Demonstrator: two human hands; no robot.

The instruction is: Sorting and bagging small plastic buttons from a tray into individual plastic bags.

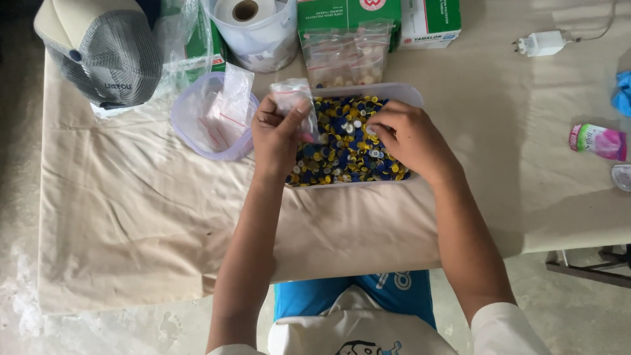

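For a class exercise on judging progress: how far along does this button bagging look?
Done: filled bags lie behind the tub. In hand: the left hand holds a small clear bag over the tub while the right hand picks among the buttons. Left: the tub looks nearly full, and empty bags wait in a bowl.

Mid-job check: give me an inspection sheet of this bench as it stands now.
Surface: table under a creased beige cloth.
Job's things: clear tray heaped with blue, yellow and white buttons; small clear bag.
Clutter: cap, tub of empty bags, tape roll, green boxes, pink packet.
Grippers: left hand pinches the bag; right hand picks among the buttons.
Cables: white charger.
Surroundings: concrete floor.
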